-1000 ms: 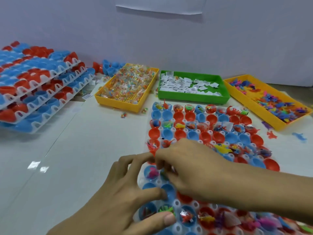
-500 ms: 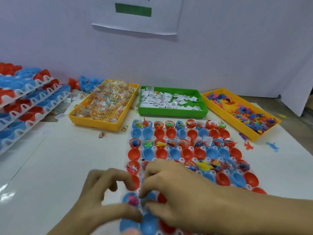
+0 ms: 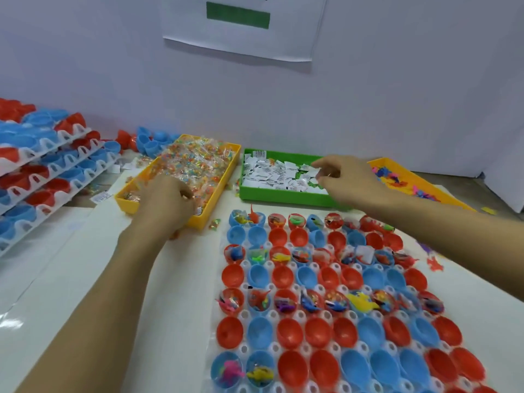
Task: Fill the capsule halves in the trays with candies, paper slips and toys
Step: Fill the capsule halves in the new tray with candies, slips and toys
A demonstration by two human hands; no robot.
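While both hands are out at the supply bins along the table's far edge, the step in hand looks like restocking: the left hand (image 3: 167,199) reaches into the near end of the candy bin (image 3: 181,177), fingers curled down among the wrapped candies, though whether it has one pinched I cannot tell; the right hand (image 3: 344,177) hovers over the right end of the green bin (image 3: 283,194) of slips (image 3: 272,174), fingers bent as if closing on one, its catch likewise unclear. To do this well, I judge each hand should lift a single piece, not a clump, since wrappers cling and slips stack. The tray (image 3: 326,316) lies near the table's front edge, with filled halves alternating with empty rows; the front row holds toys in only its two leftmost halves (image 3: 243,373), so drop there next, one of each kind per half.
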